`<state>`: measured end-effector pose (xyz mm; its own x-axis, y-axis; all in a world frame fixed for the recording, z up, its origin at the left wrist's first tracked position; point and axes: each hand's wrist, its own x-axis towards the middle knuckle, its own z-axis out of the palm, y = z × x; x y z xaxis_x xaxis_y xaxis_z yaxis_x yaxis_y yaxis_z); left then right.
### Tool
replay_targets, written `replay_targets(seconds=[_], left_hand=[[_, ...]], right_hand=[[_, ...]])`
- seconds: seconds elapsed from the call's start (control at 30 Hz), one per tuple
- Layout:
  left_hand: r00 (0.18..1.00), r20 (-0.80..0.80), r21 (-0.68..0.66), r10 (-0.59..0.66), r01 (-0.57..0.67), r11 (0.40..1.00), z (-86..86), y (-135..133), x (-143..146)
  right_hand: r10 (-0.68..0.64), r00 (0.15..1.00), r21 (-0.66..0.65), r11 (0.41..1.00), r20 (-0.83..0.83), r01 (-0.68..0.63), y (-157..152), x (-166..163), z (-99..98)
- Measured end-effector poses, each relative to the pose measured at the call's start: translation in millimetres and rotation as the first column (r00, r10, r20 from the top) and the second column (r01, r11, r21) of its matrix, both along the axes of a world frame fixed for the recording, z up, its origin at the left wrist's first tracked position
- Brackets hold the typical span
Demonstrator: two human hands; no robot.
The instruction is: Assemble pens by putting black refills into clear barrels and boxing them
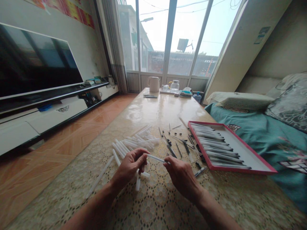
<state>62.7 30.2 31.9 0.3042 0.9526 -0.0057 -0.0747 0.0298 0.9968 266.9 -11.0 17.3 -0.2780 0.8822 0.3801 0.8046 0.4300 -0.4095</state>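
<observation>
A slim whitish pen barrel point(156, 158) is held level between my two hands, above the table. My left hand point(133, 163) is closed on its left end, thumb against the fingers. Pinched at the darker right end is my right hand point(181, 174). Just under my left fingers, short white translucent pieces point(138, 184) show; whether that hand touches them I cannot tell. Beyond it lies a pile of white pen barrels point(141, 139). Dark refills point(171, 150) and small black pen parts are scattered past my right hand.
To the right, a red-rimmed box point(242, 137) holds a row of several pens point(218, 143). A patterned cover lies over the long table point(155, 204). At its far end stand a pitcher point(153, 84) and a glass jug point(175, 86). A bed or sofa point(259, 127) flanks the right side.
</observation>
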Motion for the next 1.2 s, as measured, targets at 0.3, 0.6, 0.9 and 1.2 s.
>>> replay_targets(seconds=[0.3,0.6,0.9,1.2], left_hand=[[0.993,-0.102,0.038,-0.06,0.064,0.997,-19.9,-2,5],[0.997,0.052,0.035,-0.059,0.057,0.998,-25.1,-6,9],[0.996,0.05,0.066,-0.074,0.071,0.995,-17.9,-13,13],[0.997,-0.051,0.108,0.052,-0.046,0.993,-18.5,-5,11]], right_hand=[[0.021,0.976,0.083,0.996,0.215,-0.04,-3,-9,-6.1],[0.015,0.994,0.031,0.999,0.107,-0.018,-7,-16,-7.7],[0.075,0.9,-0.355,0.902,-0.43,-0.245,-3,-8,5.0],[-0.062,0.94,-0.305,0.951,-0.336,-0.046,7,3,7.7]])
